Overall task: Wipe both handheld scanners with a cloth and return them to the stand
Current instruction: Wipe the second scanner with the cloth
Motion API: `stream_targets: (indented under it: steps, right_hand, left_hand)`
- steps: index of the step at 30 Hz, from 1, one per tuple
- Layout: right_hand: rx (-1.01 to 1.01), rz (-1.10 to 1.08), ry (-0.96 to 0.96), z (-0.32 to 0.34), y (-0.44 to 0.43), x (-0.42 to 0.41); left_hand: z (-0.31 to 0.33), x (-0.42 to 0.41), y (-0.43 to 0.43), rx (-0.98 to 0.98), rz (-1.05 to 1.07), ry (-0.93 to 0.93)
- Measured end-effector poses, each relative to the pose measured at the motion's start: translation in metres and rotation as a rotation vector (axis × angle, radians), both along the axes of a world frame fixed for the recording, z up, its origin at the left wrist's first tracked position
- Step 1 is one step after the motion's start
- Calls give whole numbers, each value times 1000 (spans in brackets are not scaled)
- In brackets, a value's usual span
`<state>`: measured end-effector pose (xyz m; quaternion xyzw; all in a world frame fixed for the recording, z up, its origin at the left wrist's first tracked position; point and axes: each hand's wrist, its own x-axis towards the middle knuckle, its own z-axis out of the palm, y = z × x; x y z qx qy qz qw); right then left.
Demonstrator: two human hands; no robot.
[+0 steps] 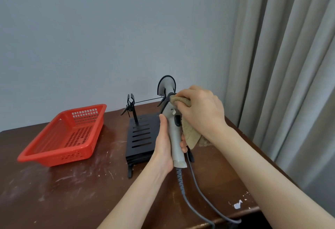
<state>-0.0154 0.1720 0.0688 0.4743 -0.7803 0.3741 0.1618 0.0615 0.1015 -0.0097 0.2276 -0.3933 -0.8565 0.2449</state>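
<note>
My left hand [162,145] grips the handle of a grey handheld scanner [174,138], held upright above the table. My right hand [200,110] presses a tan cloth [189,135] against the scanner's head, and the cloth hangs down behind the handle. A second grey scanner [167,85] sits at the right end of the black stand [140,138], partly hidden behind my right hand. The stand has a slotted base, and a clip [130,102] stands on its left post. Grey cables [190,196] run from the scanners down past the table's front edge.
A red plastic basket [63,136] with nothing in it sits at the left on the scuffed brown table [63,192]. Grey curtains [290,65] hang at the right, close to the table's right edge. A plain wall stands behind.
</note>
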Motion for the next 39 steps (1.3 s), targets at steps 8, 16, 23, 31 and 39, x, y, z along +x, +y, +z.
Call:
stream_targets:
  steps: [8,16,23,31,39]
  right_hand:
    - [68,-132,44,3,7,-12]
    - [44,-73,85,8,10,-8]
    - [85,-141,135,7,14,-19]
    - [57,-6,131,7,14,-18]
    - [57,-141,69,14,25,-33]
  left_hand:
    - [2,-1,-1,16,2,-35]
    - [2,-2,5,-21,-1,-27]
    - [3,-4,5,-55,8,-74]
    - [6,-4,3,-95,50,-75]
    - [9,1,0,-93,53,-61]
